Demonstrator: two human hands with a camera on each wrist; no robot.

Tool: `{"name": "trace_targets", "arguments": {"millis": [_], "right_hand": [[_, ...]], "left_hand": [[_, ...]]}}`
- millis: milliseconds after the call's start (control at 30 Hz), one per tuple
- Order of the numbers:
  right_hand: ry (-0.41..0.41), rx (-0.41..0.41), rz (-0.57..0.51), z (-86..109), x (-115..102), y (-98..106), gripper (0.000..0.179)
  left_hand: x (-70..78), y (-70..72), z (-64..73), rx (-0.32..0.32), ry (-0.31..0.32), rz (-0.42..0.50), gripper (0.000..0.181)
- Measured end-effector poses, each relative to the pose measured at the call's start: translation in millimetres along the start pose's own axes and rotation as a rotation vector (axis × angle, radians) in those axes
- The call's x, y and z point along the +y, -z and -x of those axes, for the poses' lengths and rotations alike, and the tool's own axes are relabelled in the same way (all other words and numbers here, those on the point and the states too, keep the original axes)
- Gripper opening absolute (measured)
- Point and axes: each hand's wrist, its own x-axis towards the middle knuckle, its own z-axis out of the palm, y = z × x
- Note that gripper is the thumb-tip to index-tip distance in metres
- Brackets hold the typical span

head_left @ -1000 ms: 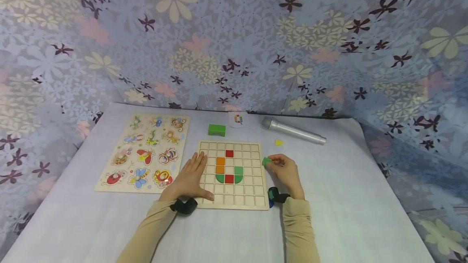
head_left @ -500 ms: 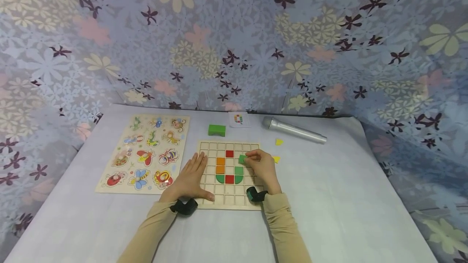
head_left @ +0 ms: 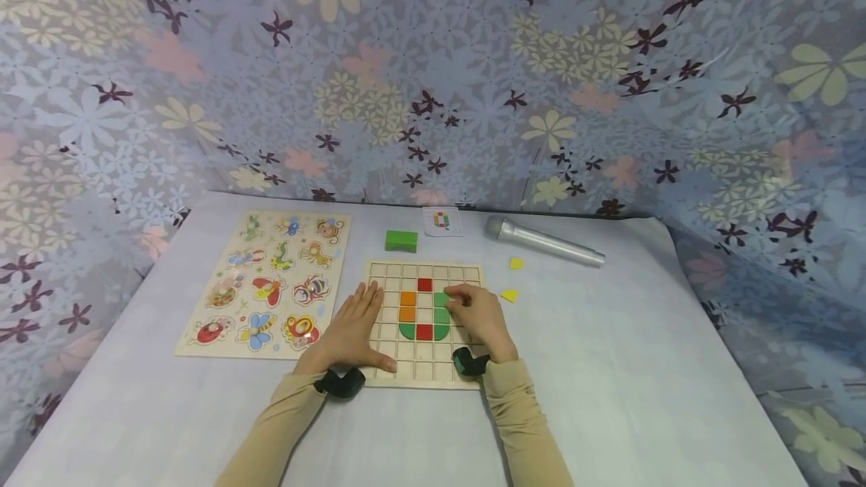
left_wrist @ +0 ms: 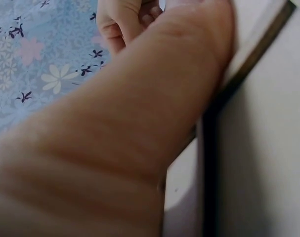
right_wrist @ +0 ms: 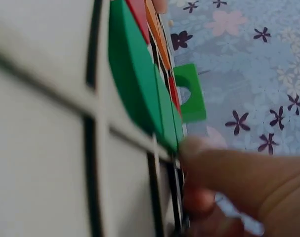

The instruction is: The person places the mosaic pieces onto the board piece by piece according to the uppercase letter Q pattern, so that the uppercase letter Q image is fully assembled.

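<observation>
A wooden grid board (head_left: 422,370) lies flat on the table, with red, orange and green tiles set in its cells. My left hand (head_left: 348,325) rests on the board's left side, fingers straight and thumb spread. My right hand (head_left: 482,318) pinches a green square tile (head_left: 440,299) at a cell above another green square. In the right wrist view the thumb (right_wrist: 224,165) is right at the edge of the green tiles, beyond a rounded green corner tile (right_wrist: 132,69). The left wrist view shows mostly the left hand's heel and wrist (left_wrist: 135,103).
Two yellow tiles (head_left: 510,296) lie right of the board. Behind it are a green arch block (head_left: 401,240), a small pattern card (head_left: 443,222) and a silver microphone (head_left: 548,242). An insect picture puzzle (head_left: 230,314) lies at the left, partly near the left forearm.
My right hand has carried the green square tile leftward from beside the board onto it, down to a cell above the other green square. A second yellow tile came into view. My left hand stays put.
</observation>
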Motion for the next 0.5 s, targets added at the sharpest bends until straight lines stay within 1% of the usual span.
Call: {"name": "trace_targets", "arguments": {"millis": [133,233,300,400,500], "right_hand": [[-0.036,-0.004,-0.192,7.6,13,20,0.03],[-0.096,0.001,-0.277,18.8,28,39,0.034],[-0.146,0.001,-0.289,29.4,39,49,0.036],[-0.199,-0.008,-0.287,49.5,55,58,0.037],[-0.197,-0.051,-0.299,76.5,65,63,0.04]], "left_hand": [[1.8,0.2,-0.4,-0.004,-0.009,0.008,0.129],[2.1,0.1,-0.2,-0.005,-0.004,0.01,0.129],[2.0,-0.4,-0.2,0.001,0.001,0.01,0.13],[2.3,-1.8,-0.9,0.007,0.003,0.016,0.131],[3.6,-3.1,-2.5,-0.001,-0.003,0.016,0.131]]}}
